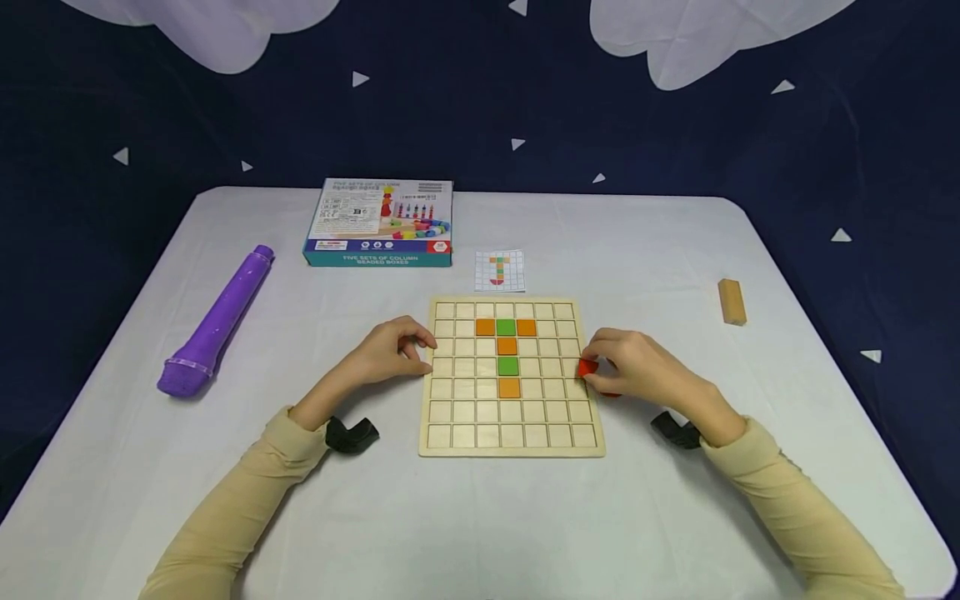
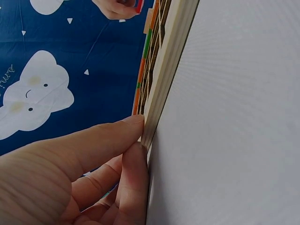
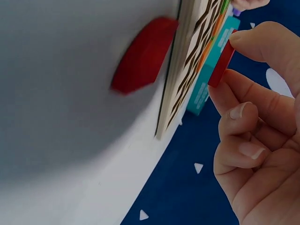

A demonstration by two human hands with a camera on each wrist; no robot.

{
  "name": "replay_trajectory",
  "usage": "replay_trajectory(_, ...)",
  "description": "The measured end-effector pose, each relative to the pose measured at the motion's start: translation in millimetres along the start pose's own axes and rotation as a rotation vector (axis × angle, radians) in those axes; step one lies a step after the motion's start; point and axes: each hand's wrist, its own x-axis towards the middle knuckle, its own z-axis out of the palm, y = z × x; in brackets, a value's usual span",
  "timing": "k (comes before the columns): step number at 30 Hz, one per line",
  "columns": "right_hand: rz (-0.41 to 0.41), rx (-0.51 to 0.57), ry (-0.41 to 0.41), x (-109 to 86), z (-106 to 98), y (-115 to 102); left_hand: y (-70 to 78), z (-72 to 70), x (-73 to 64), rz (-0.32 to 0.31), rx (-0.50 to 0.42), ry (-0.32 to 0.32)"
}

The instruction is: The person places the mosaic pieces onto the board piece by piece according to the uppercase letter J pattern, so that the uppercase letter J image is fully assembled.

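A square wooden grid board (image 1: 461,412) lies flat on the table, with orange and green square tiles (image 1: 507,366) forming a T shape in its cells. My right hand (image 1: 637,362) pinches a thin red tile (image 3: 222,63) between thumb and index finger, over the board's right edge. Below that hand, a second red piece (image 3: 146,56) with a curved side lies on the table beside the board. My left hand (image 1: 390,350) is at the board's left edge, its thumb and fingertips touching the rim (image 2: 159,89) while the other fingers bend loosely.
Behind the board lies a small pattern card (image 1: 500,271) showing a coloured J on a grid. A boxed toy set (image 1: 378,223) is at the back, a purple microphone (image 1: 221,321) at the left. Far right is a small wooden block (image 1: 732,302).
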Motion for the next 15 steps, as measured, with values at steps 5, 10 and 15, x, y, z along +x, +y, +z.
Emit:
replay_trajectory(5,-0.016,0.034,-0.004,2.3,4.1,-8.4,-0.2,0.3,-0.1,-0.001,0.004,0.001)
replay_trajectory(10,-0.048,0.042,-0.034,4.4,7.8,-16.0,-0.2,0.4,-0.3,-0.002,0.002,-0.001)
replay_trajectory(15,-0.092,0.036,-0.051,8.5,9.9,-23.0,-0.4,0.4,0.1,0.003,0.003,0.004)
